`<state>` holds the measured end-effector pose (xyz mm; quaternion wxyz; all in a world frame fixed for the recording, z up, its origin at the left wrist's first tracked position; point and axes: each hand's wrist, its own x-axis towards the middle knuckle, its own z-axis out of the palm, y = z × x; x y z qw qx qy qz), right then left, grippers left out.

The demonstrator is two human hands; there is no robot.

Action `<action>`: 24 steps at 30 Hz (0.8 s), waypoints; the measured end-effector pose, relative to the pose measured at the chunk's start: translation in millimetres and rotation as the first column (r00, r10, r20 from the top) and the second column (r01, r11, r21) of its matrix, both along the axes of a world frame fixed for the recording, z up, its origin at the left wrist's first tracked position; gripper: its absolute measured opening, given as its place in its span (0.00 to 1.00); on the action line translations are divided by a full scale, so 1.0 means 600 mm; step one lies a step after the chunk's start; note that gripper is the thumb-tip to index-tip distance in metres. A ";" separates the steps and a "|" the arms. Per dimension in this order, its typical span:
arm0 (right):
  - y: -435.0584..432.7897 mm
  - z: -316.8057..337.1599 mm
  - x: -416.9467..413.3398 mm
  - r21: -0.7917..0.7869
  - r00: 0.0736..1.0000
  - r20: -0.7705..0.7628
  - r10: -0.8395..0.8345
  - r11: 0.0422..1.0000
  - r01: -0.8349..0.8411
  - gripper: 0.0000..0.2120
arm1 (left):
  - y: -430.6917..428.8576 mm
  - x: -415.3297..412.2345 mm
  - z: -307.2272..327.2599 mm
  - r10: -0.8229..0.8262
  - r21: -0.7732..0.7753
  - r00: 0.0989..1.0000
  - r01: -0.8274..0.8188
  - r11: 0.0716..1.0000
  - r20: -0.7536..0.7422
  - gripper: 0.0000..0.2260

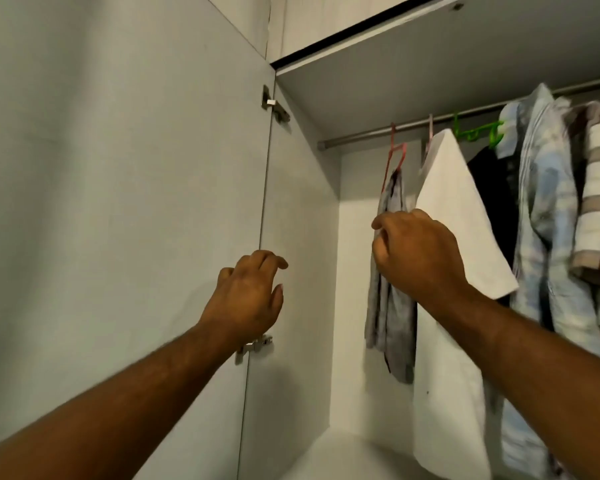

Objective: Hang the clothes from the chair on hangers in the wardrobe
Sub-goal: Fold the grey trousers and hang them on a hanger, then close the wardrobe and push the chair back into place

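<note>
While the open wardrobe [298, 220] fills the view from below, two bare forearms reach up into it. The right hand [419, 254] is at the upper part of a grey garment [392, 313], thumb and curled fingers closed on the cloth in what looks like a pinch, though the back of the hand hides the fingertips. That garment hangs bunched and narrow from a red hanger [393, 157] hooked on the metal rail [360, 135]. The left hand [246, 299] hovers to the left in front of the side wall, fingers loosely curled and apart, holding nothing. Just right of the grey garment hang a white shirt [447, 341], a dark garment [495, 195], a pale blue shirt [547, 237] near a green hanger [478, 131], and a brown checked shirt [599, 202]. The wardrobe door [118, 168] stands open at left. The chair is out of view, so how many clothes remain cannot be told. The step in hand seems to be settling the grey garment on its hanger. To do it well, bring the free left hand up to steady the hanger, then draw the cloth evenly to both sides with a light downward tug so it sits balanced. Pulling hard from one side could tip the hanger or slide the cloth off, and the white shirt touching it could be dragged along.
</note>
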<state>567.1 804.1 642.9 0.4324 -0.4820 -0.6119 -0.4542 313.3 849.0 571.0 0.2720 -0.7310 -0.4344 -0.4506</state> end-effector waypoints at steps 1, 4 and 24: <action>-0.007 -0.023 0.004 -0.015 1.000 0.000 0.017 1.000 -0.017 0.13 | -0.020 0.000 -0.018 0.009 -0.006 1.000 -0.008 1.000 0.016 0.16; -0.025 -0.091 0.003 -0.047 0.995 -0.005 0.101 0.994 -0.101 0.15 | -0.072 -0.006 -0.075 0.029 -0.037 0.999 -0.029 0.999 0.020 0.15; -0.132 -0.419 -0.389 -0.494 0.701 -0.415 0.580 0.504 -0.709 0.11 | -0.292 -0.430 -0.273 0.178 0.053 0.882 -0.223 0.973 0.437 0.25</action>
